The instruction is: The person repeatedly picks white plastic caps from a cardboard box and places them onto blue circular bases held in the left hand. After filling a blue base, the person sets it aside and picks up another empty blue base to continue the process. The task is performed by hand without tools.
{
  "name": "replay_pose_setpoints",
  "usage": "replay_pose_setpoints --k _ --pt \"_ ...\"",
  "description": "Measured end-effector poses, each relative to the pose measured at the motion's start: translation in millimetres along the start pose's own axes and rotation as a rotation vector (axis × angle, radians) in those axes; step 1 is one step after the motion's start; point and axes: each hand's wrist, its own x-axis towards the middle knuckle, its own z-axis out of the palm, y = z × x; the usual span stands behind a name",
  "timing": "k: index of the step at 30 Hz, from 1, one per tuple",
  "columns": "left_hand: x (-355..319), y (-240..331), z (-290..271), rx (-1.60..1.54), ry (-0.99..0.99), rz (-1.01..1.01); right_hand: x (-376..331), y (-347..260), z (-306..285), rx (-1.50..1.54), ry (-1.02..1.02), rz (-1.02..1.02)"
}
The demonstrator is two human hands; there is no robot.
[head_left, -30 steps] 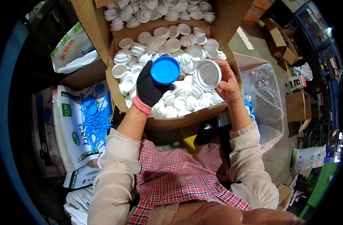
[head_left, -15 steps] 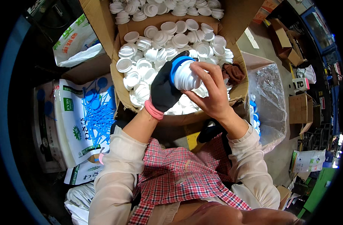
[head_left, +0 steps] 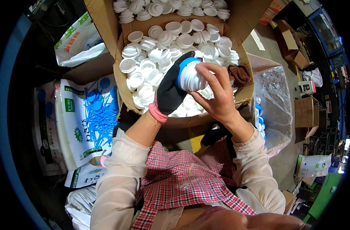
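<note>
In front of my chest I hold a blue cap [head_left: 181, 69] joined with a white ribbed plastic piece [head_left: 192, 78]. My left hand [head_left: 170, 92], in a black glove with a pink band at the wrist, wraps round the blue cap from the left. My bare right hand [head_left: 221, 90] pinches the white piece from the right, fingertips on its upper edge and thumb below. Whether the two parts are fully joined, I cannot tell. Beneath my hands lie many similar white ribbed pieces [head_left: 147, 69], loose and stacked in a cardboard box [head_left: 117, 63].
At the left, blue discs with long thin stems [head_left: 100, 119] rest on a white printed bag [head_left: 72, 130]. A brown cloth [head_left: 239, 75] sits at the box's right side. To the right stands a plastic-lined carton [head_left: 276, 99] with blue and white pieces [head_left: 260, 119].
Both hands have shifted very slightly to the right with the blue cap and white piece. My grip looks much the same.
</note>
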Motion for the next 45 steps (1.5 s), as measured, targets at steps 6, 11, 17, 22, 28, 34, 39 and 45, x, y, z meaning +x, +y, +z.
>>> replay_pose_setpoints --k 6,11,17,22,28,34,39,45 --pt "-1.7 1.0 3.0 0.097 0.122 -0.119 -3.1 1.9 1.6 0.032 -0.023 0.022" --pt "4.6 10.4 9.5 0.107 0.060 -0.213 -2.8 14.1 11.8 0.676 0.205 0.457" --pt "0.1 -18.2 1.8 0.831 0.168 -0.303 -12.6 41.9 28.8 0.722 0.350 0.894" --pt "-9.5 -35.3 -1.4 1.046 0.219 -0.179 -17.4 58.0 41.7 0.658 0.416 0.901" --pt "-16.7 -45.2 -12.4 0.975 0.316 -0.163 -14.7 61.1 46.0 0.621 0.342 0.939" --pt "6.4 -38.7 -5.1 0.343 0.299 -0.418 -27.4 71.1 23.9 0.952 0.136 0.928" --pt "-10.5 -41.5 -28.3 0.459 0.035 -0.452 -79.1 101.3 -65.4 0.479 0.034 0.780" --pt "11.2 -36.7 -10.1 0.598 0.173 -0.609 -350.4 205.8 -234.1 -0.425 -0.117 1.404"
